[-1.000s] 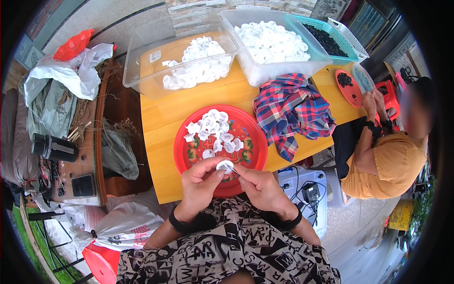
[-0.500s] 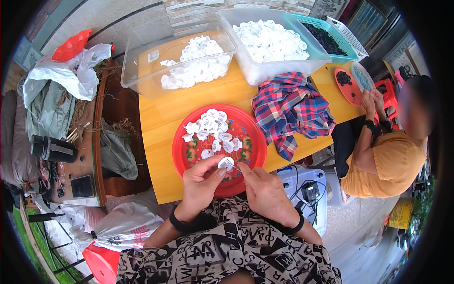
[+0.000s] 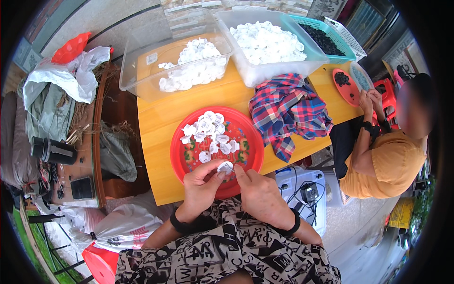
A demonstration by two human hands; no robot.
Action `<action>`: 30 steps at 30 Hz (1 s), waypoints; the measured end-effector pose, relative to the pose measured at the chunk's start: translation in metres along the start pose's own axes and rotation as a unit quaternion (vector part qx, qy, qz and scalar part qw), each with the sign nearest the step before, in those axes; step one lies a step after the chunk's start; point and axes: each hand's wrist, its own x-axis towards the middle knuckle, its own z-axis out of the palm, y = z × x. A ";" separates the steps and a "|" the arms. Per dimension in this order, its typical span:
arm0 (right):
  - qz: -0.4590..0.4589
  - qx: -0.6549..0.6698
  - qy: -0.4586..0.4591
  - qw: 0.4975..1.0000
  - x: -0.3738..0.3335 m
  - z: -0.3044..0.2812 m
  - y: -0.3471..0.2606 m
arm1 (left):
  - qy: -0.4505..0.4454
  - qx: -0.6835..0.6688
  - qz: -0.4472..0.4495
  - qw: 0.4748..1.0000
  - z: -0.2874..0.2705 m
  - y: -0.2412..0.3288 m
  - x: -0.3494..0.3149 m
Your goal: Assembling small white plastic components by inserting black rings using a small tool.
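Observation:
A small round white plastic part [image 3: 225, 167] is pinched between the thumb and forefinger of my left hand [image 3: 199, 189], over the near edge of a red round tray [image 3: 259, 147]. My right hand [image 3: 266, 195] is closed beside it, fingertips pressed close to the part's right side. Whatever those fingers grip is mostly hidden. Several more white plastic parts [image 3: 208, 127] lie loosely piled on the tray's far left half, over its printed floral pattern.
Behind the tray stand a clear bin [image 3: 137, 75] and a translucent bin [image 3: 246, 71], both with white parts. A plaid cloth [image 3: 291, 113] lies right of the tray on the wooden table [image 3: 158, 156]. At right, a co-worker [image 3: 395, 158] handles something near another red plate [image 3: 352, 97].
The thin metal piece seen between my right fingers and the white part is now barely visible. My right fingertips have come closer to the part. The view has shifted slightly.

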 end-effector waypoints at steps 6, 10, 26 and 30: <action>-0.017 -0.014 -0.002 1.000 -0.003 -0.009 0.006 | 0.000 -0.038 -0.028 0.999 -0.005 -0.002 0.006; 0.000 0.032 0.018 0.999 -0.006 -0.006 0.005 | 0.004 -0.058 -0.032 0.998 -0.003 -0.002 0.006; 0.005 0.036 0.015 0.999 -0.002 -0.002 0.008 | -0.015 -0.049 -0.021 0.998 0.001 -0.001 0.005; 0.007 0.068 0.010 0.998 -0.001 0.003 0.015 | 0.002 -0.063 -0.030 0.998 0.001 -0.002 0.005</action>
